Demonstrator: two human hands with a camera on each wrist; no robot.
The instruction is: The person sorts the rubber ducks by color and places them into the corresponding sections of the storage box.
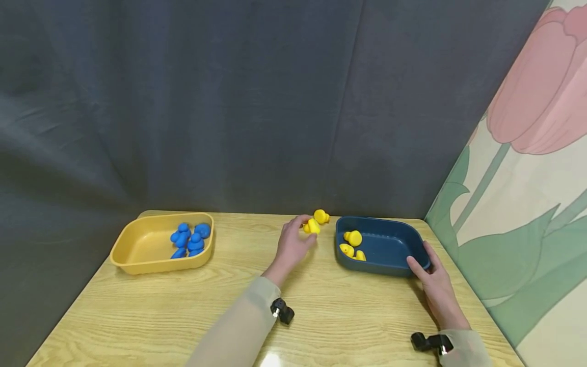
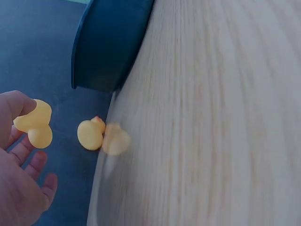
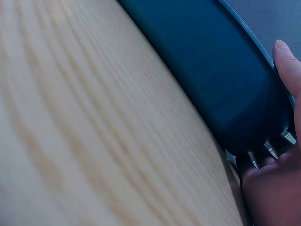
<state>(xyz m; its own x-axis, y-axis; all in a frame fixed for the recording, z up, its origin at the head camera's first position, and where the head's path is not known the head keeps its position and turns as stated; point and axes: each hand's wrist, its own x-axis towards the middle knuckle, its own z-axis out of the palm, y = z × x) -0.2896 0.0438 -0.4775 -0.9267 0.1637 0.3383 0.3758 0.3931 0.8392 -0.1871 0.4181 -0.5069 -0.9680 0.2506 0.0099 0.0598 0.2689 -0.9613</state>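
In the head view my left hand (image 1: 293, 242) pinches a yellow toy duck (image 1: 312, 226) between thumb and fingers, above the table left of the dark blue bin (image 1: 380, 270). The left wrist view shows this held duck (image 2: 38, 120) with the thumb across it and the other fingers spread below. Just beyond it, another yellow duck (image 1: 321, 216) lies near the table's back edge. My right hand (image 1: 435, 285) grips the bin's near right corner, thumb at the rim and fingers along the outer end wall (image 3: 254, 113). Several yellow ducks (image 1: 353, 238) lie in the bin's left part.
A yellow bin (image 1: 133, 267) stands at the left of the wooden table (image 1: 348, 316), with several blue toy figures (image 1: 182, 235) in its right half. A dark curtain (image 1: 257, 112) hangs behind the table. On the right rises a wall with painted tulips (image 1: 527, 219).
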